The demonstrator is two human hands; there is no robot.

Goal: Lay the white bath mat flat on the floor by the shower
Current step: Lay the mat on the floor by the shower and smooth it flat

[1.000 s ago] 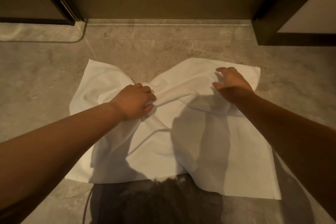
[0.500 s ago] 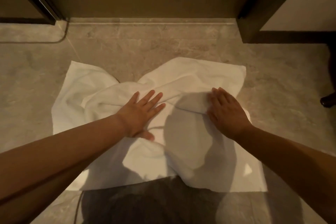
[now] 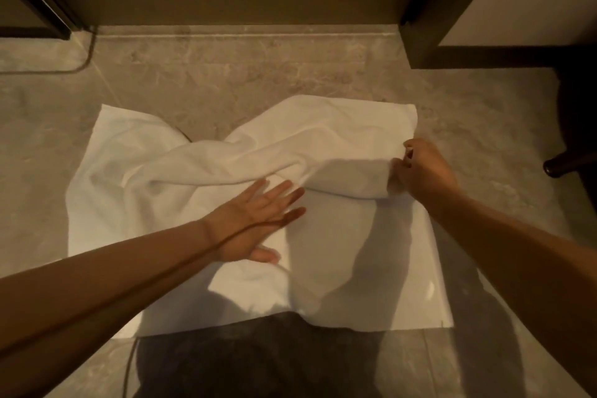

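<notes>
Since the frame half a second back, both hands had shifted: right hand slid out from the mat's middle to its right edge and closed up, left hand stayed near centre with fingers now spread wider.

Far left, a dark door frame stood at the shower threshold, grey stone floor in front of it. Mat lay on that floor just before the threshold, near part mostly flat, far part still bunched: a thick fold ran across the middle from left-centre to the right edge, and the far edge dipped in a V where cloth was pulled inward.

Left hand was open, palm down, flat on the mat just below the fold, gripping nothing. Likely there to pin the flat part so it wouldn't drag when the other side got pulled.

Right hand was curled shut, fingers pinching the fold's end at the right edge, probably to tug the bunched cloth outward or away. Exact hold partly hidden by the knuckles.

Far right, a dark furniture leg stood well apart from the mat.

Task looked partly done: mat in place, not yet flat.
</notes>
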